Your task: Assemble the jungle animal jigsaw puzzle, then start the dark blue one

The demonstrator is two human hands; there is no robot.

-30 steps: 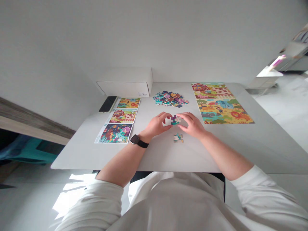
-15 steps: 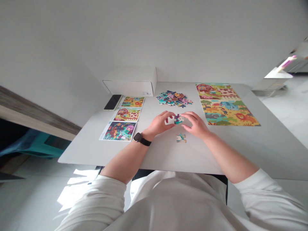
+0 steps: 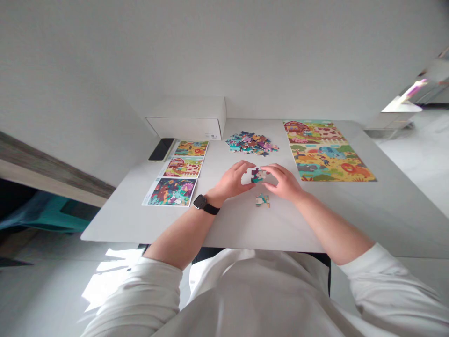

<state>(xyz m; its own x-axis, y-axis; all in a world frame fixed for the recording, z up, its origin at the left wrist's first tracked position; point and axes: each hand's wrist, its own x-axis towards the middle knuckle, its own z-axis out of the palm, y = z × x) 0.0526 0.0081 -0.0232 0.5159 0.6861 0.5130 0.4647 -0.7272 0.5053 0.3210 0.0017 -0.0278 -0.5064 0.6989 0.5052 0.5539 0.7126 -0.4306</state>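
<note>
Over the middle of the table, my left hand (image 3: 235,180) curves around the left side of a purple, teal and white jigsaw puzzle piece (image 3: 257,175), thumb below and fingers above. My right hand (image 3: 283,181) grips the same piece from the right, with fingertips at its upper right edge. Whether this is a single piece or two joined ones is too small to tell. Just below, nearer to me, a small teal and cream puzzle piece (image 3: 262,201) lies flat on the table, touched by neither hand.
A heap of loose puzzle pieces (image 3: 251,143) lies beyond my hands. Three picture cards (image 3: 172,192) run down the left, beside a dark phone (image 3: 162,150) and a white box (image 3: 184,127). Two finished-looking animal pictures (image 3: 331,161) lie at the right on the white table (image 3: 224,229).
The puzzle piece between my hands has shifted slightly, and my left fingers sit closer to its edge. The whole view has moved a little; the other things stay in place.
</note>
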